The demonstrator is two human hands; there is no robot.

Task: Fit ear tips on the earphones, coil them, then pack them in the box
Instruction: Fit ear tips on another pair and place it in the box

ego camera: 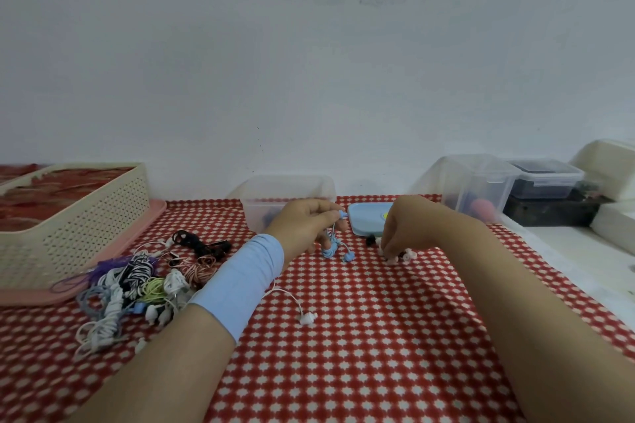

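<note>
My left hand (305, 225) pinches one bud of the blue earphones (335, 245), and their bundled cable with the other bud hangs down to the red-and-white cloth. My right hand (409, 230) reaches down with curled fingers onto a small heap of pale and black ear tips (402, 255); whether it holds one is hidden. A light blue box (367, 221) lies flat just behind and between my hands. A clear plastic tub (288, 196) stands behind my left hand.
A pile of tangled earphones (137, 285) lies at the left, with one white bud (307, 318) loose nearer the middle. A cream basket (68, 216) on a pink tray stands far left. Clear containers (481, 185) and white foam sit at the right.
</note>
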